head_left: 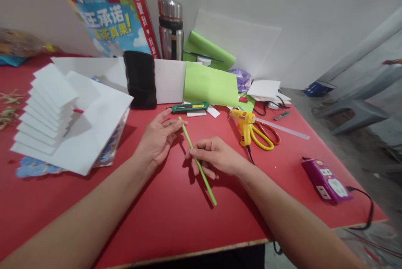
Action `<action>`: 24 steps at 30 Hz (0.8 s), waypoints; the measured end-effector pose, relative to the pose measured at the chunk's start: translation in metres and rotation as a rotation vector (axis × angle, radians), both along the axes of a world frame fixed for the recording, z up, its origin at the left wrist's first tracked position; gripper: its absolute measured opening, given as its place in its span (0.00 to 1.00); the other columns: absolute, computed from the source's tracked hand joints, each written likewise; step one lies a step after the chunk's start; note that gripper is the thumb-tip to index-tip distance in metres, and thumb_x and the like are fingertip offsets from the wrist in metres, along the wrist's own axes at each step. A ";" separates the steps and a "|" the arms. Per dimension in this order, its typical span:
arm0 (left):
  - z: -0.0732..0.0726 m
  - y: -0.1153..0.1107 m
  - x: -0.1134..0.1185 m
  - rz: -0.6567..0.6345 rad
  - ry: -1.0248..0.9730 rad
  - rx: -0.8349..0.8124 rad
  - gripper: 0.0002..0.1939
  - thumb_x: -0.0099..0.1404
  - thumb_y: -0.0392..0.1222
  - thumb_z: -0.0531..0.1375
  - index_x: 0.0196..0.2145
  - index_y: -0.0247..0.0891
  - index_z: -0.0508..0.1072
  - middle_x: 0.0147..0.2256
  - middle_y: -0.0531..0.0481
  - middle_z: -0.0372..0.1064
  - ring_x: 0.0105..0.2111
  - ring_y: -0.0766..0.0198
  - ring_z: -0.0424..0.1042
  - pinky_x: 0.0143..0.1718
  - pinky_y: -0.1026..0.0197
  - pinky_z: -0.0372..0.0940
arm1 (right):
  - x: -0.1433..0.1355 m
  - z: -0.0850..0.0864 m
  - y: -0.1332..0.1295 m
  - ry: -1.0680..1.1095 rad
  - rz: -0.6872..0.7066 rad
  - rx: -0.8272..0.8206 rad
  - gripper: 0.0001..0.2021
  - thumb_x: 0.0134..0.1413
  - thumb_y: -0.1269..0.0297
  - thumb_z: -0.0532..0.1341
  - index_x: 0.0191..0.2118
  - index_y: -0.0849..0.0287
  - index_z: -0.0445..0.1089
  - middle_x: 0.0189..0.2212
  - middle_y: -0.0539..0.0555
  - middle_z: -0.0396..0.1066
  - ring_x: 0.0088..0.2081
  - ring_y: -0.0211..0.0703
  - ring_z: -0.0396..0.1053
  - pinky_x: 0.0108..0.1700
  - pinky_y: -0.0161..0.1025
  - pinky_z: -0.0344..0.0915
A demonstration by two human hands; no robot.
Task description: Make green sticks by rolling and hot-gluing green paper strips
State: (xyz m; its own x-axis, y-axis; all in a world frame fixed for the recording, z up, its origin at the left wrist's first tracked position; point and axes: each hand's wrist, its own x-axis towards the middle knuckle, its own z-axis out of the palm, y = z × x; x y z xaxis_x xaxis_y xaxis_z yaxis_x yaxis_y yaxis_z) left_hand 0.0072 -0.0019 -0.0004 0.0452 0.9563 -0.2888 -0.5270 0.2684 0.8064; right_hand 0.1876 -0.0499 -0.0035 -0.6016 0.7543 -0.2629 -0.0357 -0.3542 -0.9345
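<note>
A thin bright-green stick (205, 181), perhaps rolled paper, slants over the red table between my hands. My right hand (216, 156) pinches it near its middle between thumb and fingers, so its lower end sticks out toward me. My left hand (158, 137) has its thumb and fingertips at the far end of the stick. Just beyond my left fingers lies a green utility knife (190, 107), with small white paper scraps (212, 111) beside it. Behind that, a sheet of light-green paper (211, 83) leans upright.
Folded white card (50, 106) and sheets lie left. A black phone (140, 80) and a steel flask (171, 30) stand at the back. To the right are a yellow glue gun (244, 126), scissors (263, 137) and a purple box (326, 181) with a cord. The table's front edge (188, 254) is close.
</note>
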 end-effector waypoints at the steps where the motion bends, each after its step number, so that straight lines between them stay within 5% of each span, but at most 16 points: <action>1: 0.000 0.000 0.000 0.000 -0.005 0.000 0.36 0.58 0.23 0.68 0.63 0.35 0.65 0.29 0.54 0.77 0.30 0.65 0.78 0.34 0.65 0.73 | 0.000 0.000 0.000 0.000 0.004 -0.004 0.16 0.62 0.52 0.65 0.38 0.63 0.73 0.23 0.50 0.77 0.12 0.29 0.61 0.14 0.29 0.56; 5: 0.001 -0.007 0.006 -0.075 -0.011 0.012 0.37 0.61 0.29 0.69 0.66 0.33 0.63 0.32 0.48 0.80 0.32 0.63 0.79 0.34 0.64 0.73 | -0.001 -0.004 0.001 0.007 -0.026 -0.003 0.17 0.62 0.51 0.65 0.37 0.63 0.72 0.24 0.50 0.77 0.13 0.30 0.62 0.14 0.29 0.57; 10: 0.000 -0.020 0.013 -0.233 0.058 0.038 0.49 0.51 0.26 0.74 0.67 0.38 0.61 0.35 0.48 0.80 0.27 0.63 0.77 0.24 0.65 0.70 | -0.001 -0.008 0.003 0.007 -0.113 0.054 0.13 0.63 0.54 0.64 0.40 0.61 0.70 0.24 0.50 0.78 0.13 0.31 0.63 0.14 0.29 0.57; 16: 0.001 -0.017 0.009 -0.208 0.056 -0.022 0.52 0.52 0.24 0.72 0.70 0.35 0.56 0.34 0.44 0.81 0.27 0.59 0.78 0.26 0.60 0.73 | 0.003 -0.002 0.004 -0.070 -0.067 0.102 0.13 0.65 0.55 0.61 0.36 0.61 0.70 0.24 0.51 0.78 0.13 0.30 0.64 0.15 0.28 0.58; 24: 0.005 -0.007 0.004 -0.097 0.067 -0.004 0.41 0.60 0.22 0.67 0.68 0.27 0.60 0.31 0.43 0.81 0.31 0.62 0.80 0.35 0.63 0.75 | 0.004 0.003 0.002 -0.059 -0.037 0.075 0.12 0.63 0.57 0.63 0.36 0.63 0.73 0.23 0.51 0.77 0.12 0.30 0.62 0.13 0.29 0.57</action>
